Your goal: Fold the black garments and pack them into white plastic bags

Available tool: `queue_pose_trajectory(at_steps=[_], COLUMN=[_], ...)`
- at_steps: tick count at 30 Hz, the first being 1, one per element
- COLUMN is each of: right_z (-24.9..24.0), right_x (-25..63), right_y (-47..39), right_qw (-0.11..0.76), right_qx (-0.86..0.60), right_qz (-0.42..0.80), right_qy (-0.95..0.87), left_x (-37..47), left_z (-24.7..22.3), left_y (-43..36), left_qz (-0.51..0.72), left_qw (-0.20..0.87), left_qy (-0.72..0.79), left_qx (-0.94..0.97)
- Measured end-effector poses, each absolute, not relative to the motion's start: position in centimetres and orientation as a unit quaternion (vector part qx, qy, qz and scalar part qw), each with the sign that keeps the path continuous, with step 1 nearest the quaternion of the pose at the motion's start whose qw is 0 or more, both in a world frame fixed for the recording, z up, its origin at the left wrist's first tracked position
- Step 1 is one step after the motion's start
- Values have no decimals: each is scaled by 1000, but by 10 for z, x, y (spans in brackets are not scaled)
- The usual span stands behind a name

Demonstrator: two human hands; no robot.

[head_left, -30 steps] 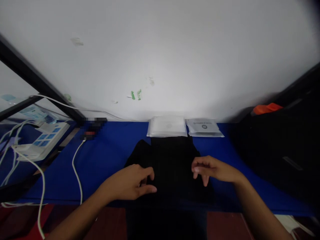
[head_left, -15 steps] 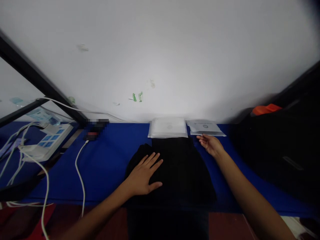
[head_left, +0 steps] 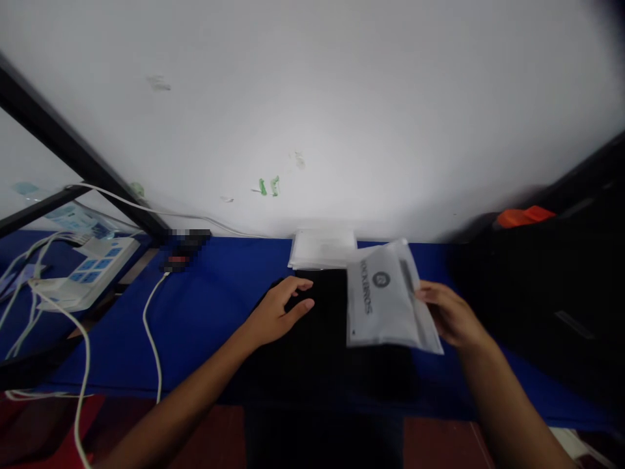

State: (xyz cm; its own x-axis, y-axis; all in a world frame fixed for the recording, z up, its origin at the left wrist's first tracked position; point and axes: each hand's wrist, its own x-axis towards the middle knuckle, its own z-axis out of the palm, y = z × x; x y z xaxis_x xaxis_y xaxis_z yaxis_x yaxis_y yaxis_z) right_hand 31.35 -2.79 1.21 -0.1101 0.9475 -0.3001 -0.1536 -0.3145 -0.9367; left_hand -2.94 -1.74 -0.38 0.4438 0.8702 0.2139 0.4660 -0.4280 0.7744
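Pinched at its right edge by my right hand [head_left: 449,312], a frosted plastic pouch [head_left: 383,303] with dark lettering and a round logo is held up, turned sideways. Below it on the table lies black folded cloth [head_left: 322,352], partly covered by the pouch. My left hand [head_left: 280,312] is at the cloth's left side, thumb and fingers apart, nothing between them. Behind the cloth, by the wall, rests a stack of whitish plastic pouches [head_left: 319,247]; the held pouch overlaps its right corner in view.
The blue table [head_left: 195,339] meets a white wall [head_left: 366,117]. A large black bag [head_left: 537,306] with an orange item [head_left: 525,216] stands at right. At left are a power strip [head_left: 100,267], white cables [head_left: 149,312], a dark device [head_left: 176,262] and a black metal frame [head_left: 88,163].
My right hand has lifted the pouch from beside the stack and brought it nearer, over the cloth. My left hand has gone from lying flat to fingers curved, thumb raised.
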Motion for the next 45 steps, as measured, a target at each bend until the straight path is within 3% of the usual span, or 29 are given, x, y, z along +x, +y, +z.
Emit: queue_pose_trajectory(at_steps=[3, 7, 9, 15, 19, 29, 37, 45], right_z=[13, 9, 6, 7, 13, 13, 17, 11], right_x=[285, 262, 255, 228, 215, 240, 221, 192], right_y=[-39, -39, -38, -28, -20, -58, -50, -44], right_qw=[322, 185, 162, 283, 306, 267, 301, 312], right_qx=[-453, -309, -278, -411, -428, -397, -440, -443], right_qz=[667, 679, 664, 505, 387, 405, 472, 381], right_qy=[-496, -640, -675, -704, -757, -779, -702, -749], left_x=[-10, 6, 9, 19, 27, -41, -21, 5], left_z=[2, 6, 6, 0, 4, 15, 19, 8], left_y=[-5, 5, 5, -7, -17, 19, -2, -17], left_qz=[367, 313, 293, 292, 284, 431, 330, 322], left_qw=[346, 419, 464, 447, 417, 218, 298, 284], left_qy=[415, 422, 419, 405, 404, 580, 507, 501], left_qx=[757, 740, 723, 742, 763, 656, 738, 751])
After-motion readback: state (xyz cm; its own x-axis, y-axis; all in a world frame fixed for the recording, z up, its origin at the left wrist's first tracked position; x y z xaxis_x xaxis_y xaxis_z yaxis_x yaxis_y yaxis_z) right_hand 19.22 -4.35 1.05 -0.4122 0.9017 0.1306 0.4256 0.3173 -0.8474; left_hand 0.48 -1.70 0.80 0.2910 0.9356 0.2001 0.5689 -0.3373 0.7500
